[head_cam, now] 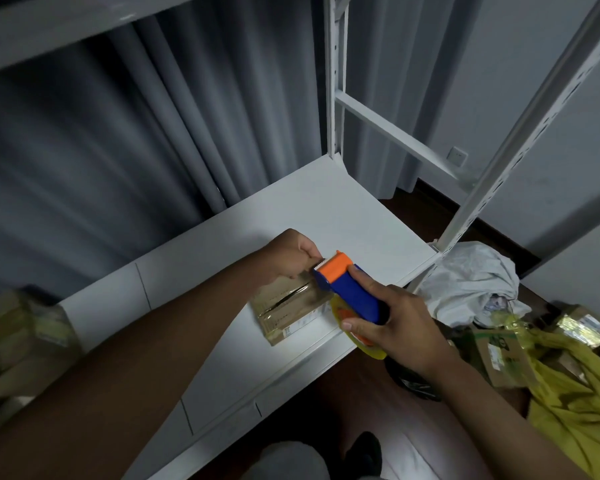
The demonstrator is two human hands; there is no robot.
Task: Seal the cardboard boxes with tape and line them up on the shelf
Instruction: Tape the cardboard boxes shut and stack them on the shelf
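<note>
Small cardboard box (293, 311) sitting flat on the white shelf (343, 216), close to the front edge, flaps down, with a shiny strip of tape along the top seam. Right hand (400, 323) wrapped around the blue and orange tape dispenser (350, 289), index finger stretched along the top, thumb on the near side, so that grip is clamped tight on the tool. Dispenser tilted over the box's right end, toothed edge pointing away toward the other hand. Yellow-tinted tape roll (359, 336) poking out underneath, hanging past the shelf edge. Left hand (290, 256) at the far end of the box, fingers curled and pinching something right at the cutter teeth, looks like the tape end, too blurry to swear by it. More cardboard boxes (18, 334) stacked at the left, out of focus. On the floor to the right: crumpled white plastic bag (471, 282), yellow cloth (575, 400), a few flattened packages (499, 355). Grey curtain (118, 150) behind the shelf.
</note>
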